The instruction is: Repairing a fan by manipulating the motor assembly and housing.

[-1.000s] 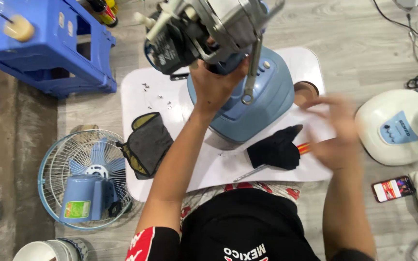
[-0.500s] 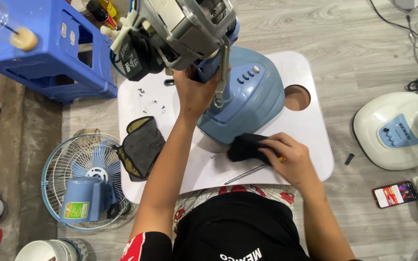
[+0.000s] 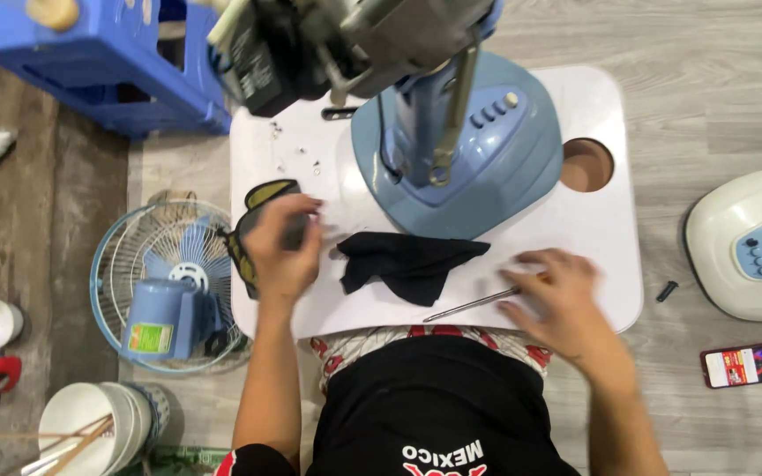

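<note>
A blue fan base (image 3: 487, 176) stands on a white folding table (image 3: 606, 256), and its bare motor head (image 3: 346, 40) looms at the top of the view. In front of the base lies a black cloth (image 3: 407, 263). My left hand (image 3: 282, 251) is low at the table's left edge, with bent fingers over a dark pouch with yellow trim (image 3: 253, 220); blur hides whether it grips the pouch. My right hand (image 3: 557, 295) rests on the handle end of a thin screwdriver (image 3: 474, 305) lying near the table's front edge.
A blue plastic stool (image 3: 108, 62) stands at the back left. A small caged fan (image 3: 165, 286) lies on the floor left of the table, with bowls (image 3: 90, 427) below it. A white fan base (image 3: 751, 242) and a phone (image 3: 744, 364) are at the right.
My left hand let go of the fan's motor head and dropped to the pouch. My right hand left the black cloth and moved right onto the screwdriver.
</note>
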